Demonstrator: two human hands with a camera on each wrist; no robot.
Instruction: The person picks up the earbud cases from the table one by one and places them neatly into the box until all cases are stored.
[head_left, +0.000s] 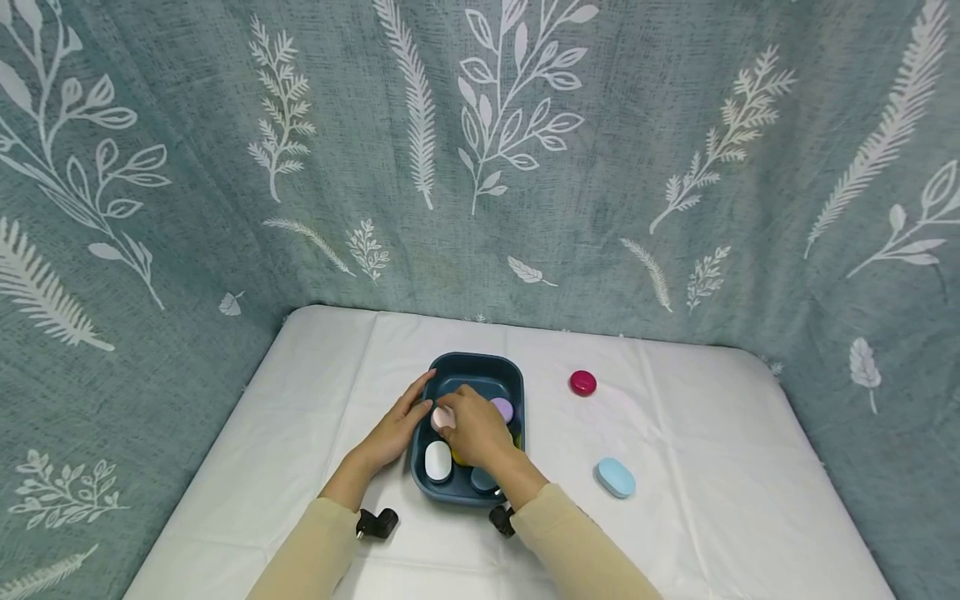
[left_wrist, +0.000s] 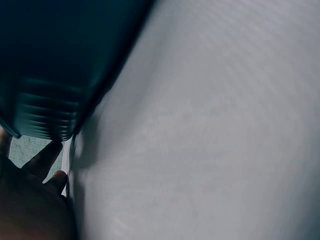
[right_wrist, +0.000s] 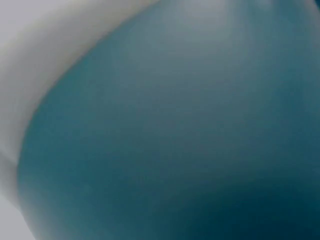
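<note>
A dark blue plastic bin with rounded corners holds several smooth, soap-like bars. My right hand reaches down into it, thumb and fingers pinching a pale pink bar near the left wall. Along the bin's left rim rests my left hand, its fingers fairly straight against the side. In the left wrist view, its fingertips lie at the ribbed wall. A white oval bar, a lilac bar and a blue-grey bar sit inside; yellow pieces are partly hidden beneath my right hand.
To the bin's right on the white-covered table lie a red round bar and a light blue oval bar. A patterned green-grey curtain hangs behind the table. Black wrist-camera mounts show by both wrists.
</note>
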